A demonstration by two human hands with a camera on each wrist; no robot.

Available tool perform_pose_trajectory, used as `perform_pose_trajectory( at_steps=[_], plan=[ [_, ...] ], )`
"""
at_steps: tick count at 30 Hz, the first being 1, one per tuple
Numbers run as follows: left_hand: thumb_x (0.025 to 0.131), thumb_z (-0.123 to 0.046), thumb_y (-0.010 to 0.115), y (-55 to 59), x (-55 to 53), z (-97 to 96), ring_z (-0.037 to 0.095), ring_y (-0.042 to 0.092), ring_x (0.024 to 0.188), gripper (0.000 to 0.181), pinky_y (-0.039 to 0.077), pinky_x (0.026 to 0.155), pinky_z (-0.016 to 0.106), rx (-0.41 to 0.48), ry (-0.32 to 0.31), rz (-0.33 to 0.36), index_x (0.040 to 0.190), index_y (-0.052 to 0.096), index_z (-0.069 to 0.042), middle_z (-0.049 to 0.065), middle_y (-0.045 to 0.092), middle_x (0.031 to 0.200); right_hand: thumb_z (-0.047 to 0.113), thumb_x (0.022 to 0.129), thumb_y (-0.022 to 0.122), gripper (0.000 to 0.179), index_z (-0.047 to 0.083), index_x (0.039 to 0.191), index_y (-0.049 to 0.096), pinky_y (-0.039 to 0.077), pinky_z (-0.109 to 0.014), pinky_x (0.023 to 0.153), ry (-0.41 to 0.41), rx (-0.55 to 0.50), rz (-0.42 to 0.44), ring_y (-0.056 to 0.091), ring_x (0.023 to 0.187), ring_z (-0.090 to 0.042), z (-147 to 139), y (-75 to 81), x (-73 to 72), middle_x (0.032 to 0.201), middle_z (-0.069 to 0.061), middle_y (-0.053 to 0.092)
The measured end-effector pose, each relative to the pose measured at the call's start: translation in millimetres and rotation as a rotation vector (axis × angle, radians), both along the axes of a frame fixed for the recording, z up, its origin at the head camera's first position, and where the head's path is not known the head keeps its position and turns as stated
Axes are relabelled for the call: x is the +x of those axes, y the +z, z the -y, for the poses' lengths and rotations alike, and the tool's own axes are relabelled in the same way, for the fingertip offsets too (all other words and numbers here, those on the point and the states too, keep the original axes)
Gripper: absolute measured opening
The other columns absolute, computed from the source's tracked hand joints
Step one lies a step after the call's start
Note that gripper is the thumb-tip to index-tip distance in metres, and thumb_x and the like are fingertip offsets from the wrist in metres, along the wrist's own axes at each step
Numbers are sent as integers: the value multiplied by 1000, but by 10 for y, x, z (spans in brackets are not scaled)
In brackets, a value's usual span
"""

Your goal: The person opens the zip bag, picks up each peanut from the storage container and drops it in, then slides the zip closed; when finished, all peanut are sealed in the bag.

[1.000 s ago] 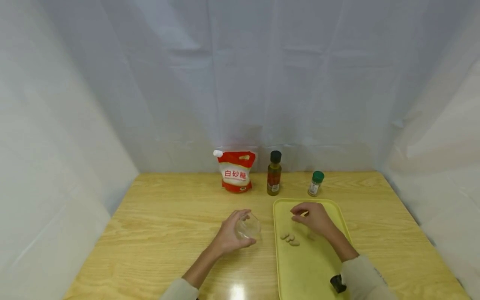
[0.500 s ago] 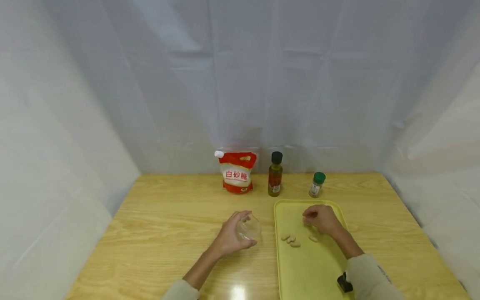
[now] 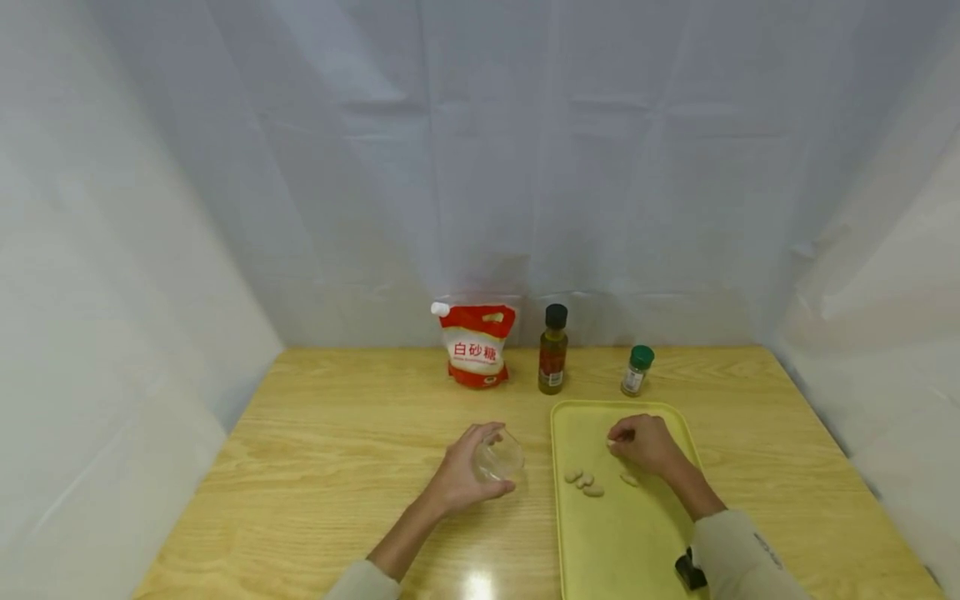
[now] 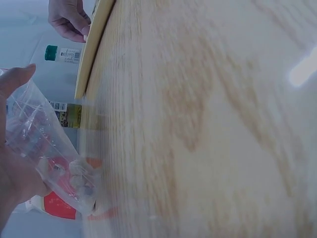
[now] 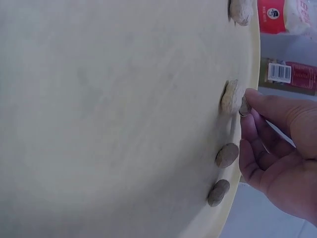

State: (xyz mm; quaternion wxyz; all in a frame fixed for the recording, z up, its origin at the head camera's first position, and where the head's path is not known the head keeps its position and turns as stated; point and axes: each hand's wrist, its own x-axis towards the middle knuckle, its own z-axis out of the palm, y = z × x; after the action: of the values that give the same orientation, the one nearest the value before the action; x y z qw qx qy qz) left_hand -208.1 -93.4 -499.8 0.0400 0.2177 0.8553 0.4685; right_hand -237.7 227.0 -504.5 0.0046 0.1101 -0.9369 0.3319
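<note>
Peanut [image 5: 244,106] pinched in the right hand [image 3: 650,446] above the tray [image 3: 626,542], with the clear container [image 3: 501,458] held off to its left.
The right thumb and forefinger grip the peanut above the far part of the tray, while the left hand [image 3: 462,473] is curled round the clear container, just outside the tray's left rim; whether the container touches the counter [image 3: 337,467] I cannot tell. From peanut to container the line runs leftward and slightly toward the person. Pale lumps, apparently peanuts [image 4: 78,174], show through the container's wall. A loose peanut [image 3: 628,480] lies on the tray just on the person's side of the right hand, long axis slanting from far left to near right. A cluster of peanuts [image 3: 585,481] lies between the hands, nearer the right.
</note>
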Motion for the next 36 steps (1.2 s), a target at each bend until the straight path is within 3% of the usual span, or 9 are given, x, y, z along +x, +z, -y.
perform_pose_trajectory(
  at_steps=[12,27,36],
  plan=[
    [68,-27,81,-17,0,-21,30,52,118,82,36,103,60,2,-8,-4,138,43,-12,9,56,125,6,81,71,9,3,89,73,53,-23,63,4,-126,6,64,75,-15,233,89,44,85,-8,72],
    [68,-29,81,-16,5,-26,30,53,117,81,35,103,62,-6,-8,-22,138,44,-13,8,56,125,13,83,71,11,9,93,73,52,-18,65,147,-192,-96,65,77,-11,840,308,147,86,-1,71],
    [68,-29,81,-33,4,-23,30,53,117,81,39,101,59,1,-22,-34,138,43,-12,9,56,125,15,84,71,10,11,93,73,52,-18,68,206,-248,-70,64,80,-10,1106,320,215,89,0,70]
  ],
)
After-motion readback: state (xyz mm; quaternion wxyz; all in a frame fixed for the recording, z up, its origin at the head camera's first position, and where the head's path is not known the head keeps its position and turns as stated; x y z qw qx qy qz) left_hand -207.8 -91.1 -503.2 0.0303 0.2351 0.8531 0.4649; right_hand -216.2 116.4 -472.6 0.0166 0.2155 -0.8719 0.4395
